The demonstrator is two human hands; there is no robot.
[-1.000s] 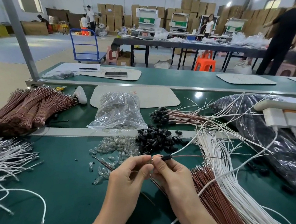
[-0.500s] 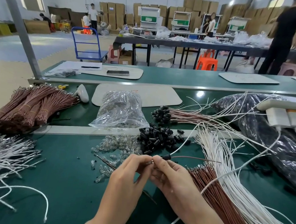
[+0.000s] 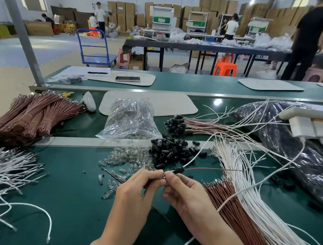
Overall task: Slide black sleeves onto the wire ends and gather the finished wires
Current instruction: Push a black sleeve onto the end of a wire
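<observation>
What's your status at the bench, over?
Left hand, right hand pinch one wire end. Black sleeve threaded on, just past the pinch. Loose sleeves lie beyond; nothing in the way.

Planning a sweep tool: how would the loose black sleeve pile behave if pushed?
The sleeves are short round tubes heaped loose, so a push would likely scatter and roll them; strays already lie apart. Probably light and easily flicked away.

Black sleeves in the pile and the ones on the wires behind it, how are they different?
The pile of loose sleeves lies scattered, pointing every way, with no wires in them. The sleeved wire ends are bunched together, with wires trailing off to the right. Both are small and black.
</observation>
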